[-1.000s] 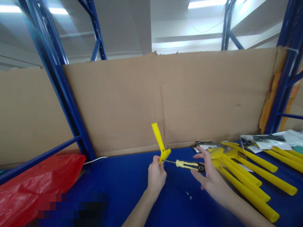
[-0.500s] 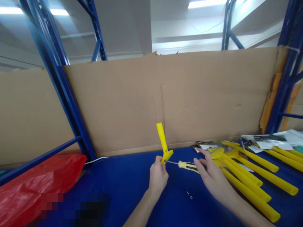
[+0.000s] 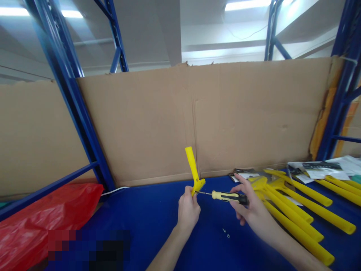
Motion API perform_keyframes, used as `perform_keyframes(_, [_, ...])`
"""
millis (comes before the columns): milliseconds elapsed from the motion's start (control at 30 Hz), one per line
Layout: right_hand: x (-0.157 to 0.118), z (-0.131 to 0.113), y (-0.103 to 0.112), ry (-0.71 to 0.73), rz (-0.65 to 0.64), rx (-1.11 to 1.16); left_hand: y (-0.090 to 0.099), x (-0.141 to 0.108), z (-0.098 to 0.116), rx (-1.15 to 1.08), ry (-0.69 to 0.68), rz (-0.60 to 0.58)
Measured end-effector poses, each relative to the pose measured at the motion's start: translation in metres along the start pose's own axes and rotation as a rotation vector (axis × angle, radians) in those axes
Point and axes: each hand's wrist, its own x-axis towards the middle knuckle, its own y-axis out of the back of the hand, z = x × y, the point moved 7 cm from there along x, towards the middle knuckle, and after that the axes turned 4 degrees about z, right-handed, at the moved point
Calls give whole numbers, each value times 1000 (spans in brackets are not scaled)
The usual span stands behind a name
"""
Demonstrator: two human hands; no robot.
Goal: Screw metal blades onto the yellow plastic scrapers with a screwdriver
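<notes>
My left hand (image 3: 188, 207) is closed around the lower end of a yellow handled piece (image 3: 192, 163), whose tube-like handle points up above the fist. A screwdriver (image 3: 229, 196) with a pale yellow and black handle lies nearly level, its tip against the yellow piece beside my left fingers. My right hand (image 3: 249, 205) holds the black rear of that screwdriver between thumb and fingers in a loose grip. Below, on the blue tabletop (image 3: 158, 222), lie a small screw (image 3: 224, 230) and a nut-like ring (image 3: 228, 236).
Several yellow long-handled tools (image 3: 299, 214) lie at the right, partly behind my right forearm. Packages with black and white labels (image 3: 323, 167) are behind them. A red plastic bag (image 3: 56, 210) is at the left. Cardboard (image 3: 146, 124) and blue rack posts (image 3: 84, 124) stand behind.
My right hand's fingers have shifted around the screwdriver, exposing more of its black rear end. The left hand and yellow piece are almost unmoved.
</notes>
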Motion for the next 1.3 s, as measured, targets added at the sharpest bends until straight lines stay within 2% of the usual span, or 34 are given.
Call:
perform_keyframes(67, [0,-4,2,40,25,-113,-1,-1,2,8,-22,-11])
perform_keyframes(133, [1,-1,3,-1,25,-158,0,-1,3,12,-29,-11])
perform_keyframes(233, [0,3,-1,-66,-31,-38,2,0,-1,-7,14,11])
perform_keyframes(300, [0,1,-3,-30,-65,14,2,0,-2,-17,30,9])
perform_keyframes(400, [0,-2,-2,15,-64,-69,1,0,0,3,-6,-10])
perform_keyframes(467, [-1,0,-2,-31,-63,-121,1,1,1,16,-15,-9])
perform_keyframes(567, [-4,4,-5,-106,-95,-48,2,2,-2,5,23,-5])
perform_keyframes(667, [0,-4,-2,8,-50,-15,0,1,-1,10,14,-16])
perform_keyframes(767, [3,-9,4,112,41,-145,-1,-1,3,43,-34,-29])
perform_keyframes(867, [3,2,2,-10,14,-181,0,-1,4,50,-38,-24])
perform_keyframes(967, [1,6,-1,-78,-30,-70,1,0,1,23,-4,-11])
perform_keyframes(1033, [1,-1,-1,1,-38,-24,1,0,1,12,7,-11])
perform_keyframes(1133, [6,-8,5,115,22,-75,1,-2,3,26,-15,-20])
perform_keyframes(1200, [8,-2,5,55,33,-122,1,-2,5,34,-24,-22])
perform_keyframes(1300, [6,9,2,-70,-17,-81,2,-2,3,25,-10,-12])
